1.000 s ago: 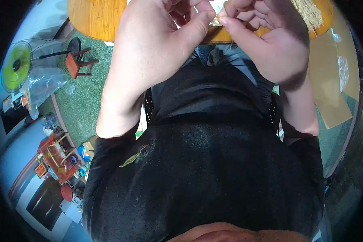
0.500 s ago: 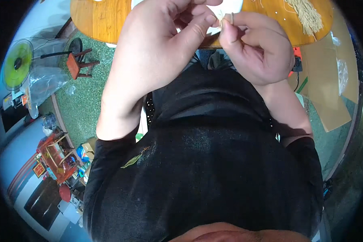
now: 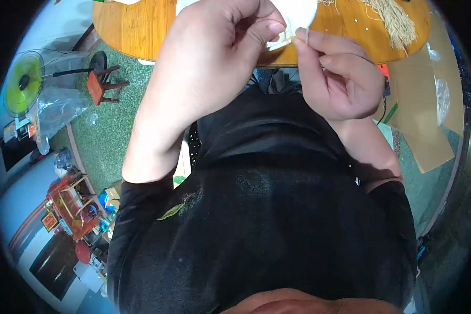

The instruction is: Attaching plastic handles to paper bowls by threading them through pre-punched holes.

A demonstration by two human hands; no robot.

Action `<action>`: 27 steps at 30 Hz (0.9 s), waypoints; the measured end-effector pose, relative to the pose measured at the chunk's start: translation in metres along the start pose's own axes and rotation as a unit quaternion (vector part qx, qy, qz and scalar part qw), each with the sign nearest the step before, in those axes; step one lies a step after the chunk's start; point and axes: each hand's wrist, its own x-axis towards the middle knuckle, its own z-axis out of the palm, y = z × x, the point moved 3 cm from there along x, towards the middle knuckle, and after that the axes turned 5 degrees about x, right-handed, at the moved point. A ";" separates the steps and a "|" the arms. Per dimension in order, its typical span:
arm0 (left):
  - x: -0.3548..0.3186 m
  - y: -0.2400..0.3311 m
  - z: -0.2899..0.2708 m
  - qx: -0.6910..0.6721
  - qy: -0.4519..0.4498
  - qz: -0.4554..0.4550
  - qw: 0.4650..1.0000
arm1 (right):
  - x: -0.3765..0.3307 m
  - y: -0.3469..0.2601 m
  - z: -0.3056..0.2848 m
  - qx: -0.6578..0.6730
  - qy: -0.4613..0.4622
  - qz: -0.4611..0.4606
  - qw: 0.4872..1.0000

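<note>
Table edge (image 3: 128, 50) beneath 2 hands (image 3: 209, 63) with strand (image 3: 307, 36)

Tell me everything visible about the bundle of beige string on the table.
The bundle of beige string is a thick hank of many thin, cotton-looking strands. It lies slanted on the wooden table near the table's right end, its top cut off by the picture's edge. Loose strands stray from its left side and one pokes past the lower end. Neither the left hand nor the right hand touches it.

Pale cord (image 3: 307, 36) partly hidden
</note>
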 end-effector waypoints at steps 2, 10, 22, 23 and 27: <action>-0.001 -0.001 -0.002 0.048 0.059 0.082 0.994 | -0.001 -0.006 -0.003 0.019 0.018 0.018 0.999; 0.004 -0.022 0.002 0.276 0.109 0.236 0.925 | -0.016 -0.016 -0.006 0.172 0.000 0.176 0.969; -0.006 -0.016 0.003 0.187 0.081 0.347 0.916 | -0.010 -0.014 -0.005 0.223 0.021 0.336 0.915; -0.008 -0.015 0.009 0.172 0.074 0.331 0.925 | -0.010 -0.013 -0.006 0.222 0.020 0.334 0.916; -0.004 -0.028 0.023 0.187 0.130 0.330 0.916 | -0.006 -0.016 -0.008 0.179 0.005 0.257 0.950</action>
